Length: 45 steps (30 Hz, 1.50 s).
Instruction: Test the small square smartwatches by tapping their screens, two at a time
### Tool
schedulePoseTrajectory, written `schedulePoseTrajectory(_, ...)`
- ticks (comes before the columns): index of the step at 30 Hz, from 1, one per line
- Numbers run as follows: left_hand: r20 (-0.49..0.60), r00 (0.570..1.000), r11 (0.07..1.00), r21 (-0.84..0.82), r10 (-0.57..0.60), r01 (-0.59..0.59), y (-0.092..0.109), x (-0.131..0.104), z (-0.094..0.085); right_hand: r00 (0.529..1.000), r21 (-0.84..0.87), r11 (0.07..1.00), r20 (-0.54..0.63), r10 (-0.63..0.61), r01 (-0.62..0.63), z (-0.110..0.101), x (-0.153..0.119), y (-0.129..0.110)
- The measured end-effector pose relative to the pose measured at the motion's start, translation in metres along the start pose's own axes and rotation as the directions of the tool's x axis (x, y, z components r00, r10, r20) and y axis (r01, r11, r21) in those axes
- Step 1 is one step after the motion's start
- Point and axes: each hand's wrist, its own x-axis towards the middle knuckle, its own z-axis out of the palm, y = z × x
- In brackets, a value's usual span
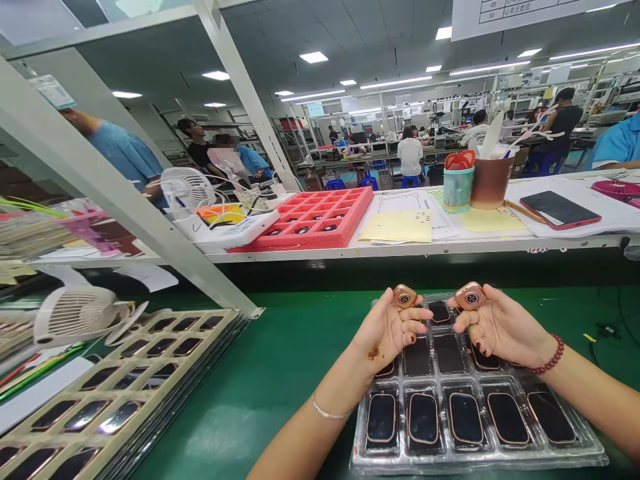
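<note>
My left hand [393, 327] grips a gold smartwatch case [405, 295] between thumb and fingers, its round sensor back facing me. In my right hand [500, 327] is a second, similar gold watch case [470, 297], also turned back side toward me. Both hands hover over the far part of a clear plastic tray [480, 460]. Several dark-screened watch cases with gold rims, such as this watch case [423, 419], lie face up in its pockets. My hands and wrists hide some of the far pockets.
Stacked beige trays [115, 380] of watch cases stand at the left beside a white fan [75, 313]. Along the raised shelf are a red foam tray [310, 220], a brown cup [490, 183] and a phone [560, 208]. A slanted metal post [220, 280] meets the green bench [225, 413].
</note>
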Motion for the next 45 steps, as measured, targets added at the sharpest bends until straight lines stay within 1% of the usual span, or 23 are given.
schedulePoseTrajectory(1, -0.009, 1.0, 1.0, 0.023, 0.016, -0.016, -0.001, 0.0, 0.001, 1.0, -0.01, 1.0, -0.009, -0.009, 0.009, 0.0, 0.0, 0.0)
schedulePoseTrajectory(3, -0.024, 0.998, 0.991, 0.121, 0.064, -0.06, -0.004, -0.001, 0.002, 0.998, -0.059, 0.997, -0.046, -0.047, 0.044, 0.002, 0.0, 0.002)
schedulePoseTrajectory(6, -0.027, 0.986, 0.928, 0.342, 0.167, -0.148, -0.01, -0.003, 0.007, 0.986, -0.206, 0.973, -0.11, -0.126, 0.102, 0.008, 0.0, 0.006)
schedulePoseTrajectory(9, -0.001, 0.97, 0.83, 0.517, 0.245, -0.209, -0.017, -0.006, 0.011, 0.971, -0.399, 0.905, -0.115, -0.21, 0.149, 0.014, 0.001, 0.012)
schedulePoseTrajectory(11, 0.012, 0.967, 0.775, 0.596, 0.253, -0.21, -0.02, -0.008, 0.012, 0.962, -0.509, 0.845, -0.107, -0.252, 0.165, 0.016, 0.001, 0.015)
schedulePoseTrajectory(14, 0.036, 0.97, 0.717, 0.667, 0.241, -0.203, -0.021, -0.01, 0.013, 0.947, -0.629, 0.76, -0.116, -0.301, 0.164, 0.018, 0.001, 0.017)
schedulePoseTrajectory(17, 0.047, 0.969, 0.69, 0.694, 0.241, -0.206, -0.021, -0.01, 0.012, 0.941, -0.683, 0.712, -0.109, -0.321, 0.163, 0.019, 0.0, 0.018)
schedulePoseTrajectory(22, 0.051, 0.968, 0.676, 0.706, 0.248, -0.21, -0.021, -0.01, 0.012, 0.94, -0.706, 0.688, -0.098, -0.327, 0.166, 0.023, -0.001, 0.017)
schedulePoseTrajectory(29, 0.046, 0.967, 0.692, 0.69, 0.25, -0.212, -0.02, -0.012, 0.014, 0.938, -0.718, 0.671, -0.073, -0.339, 0.186, 0.024, -0.001, 0.018)
schedulePoseTrajectory(35, 0.04, 0.971, 0.673, 0.714, 0.236, -0.192, -0.02, -0.012, 0.014, 0.937, -0.728, 0.655, -0.052, -0.346, 0.202, 0.021, -0.001, 0.018)
schedulePoseTrajectory(45, 0.041, 0.971, 0.693, 0.694, 0.235, -0.197, -0.02, -0.014, 0.016, 0.933, -0.748, 0.635, -0.063, -0.356, 0.192, 0.022, -0.002, 0.018)
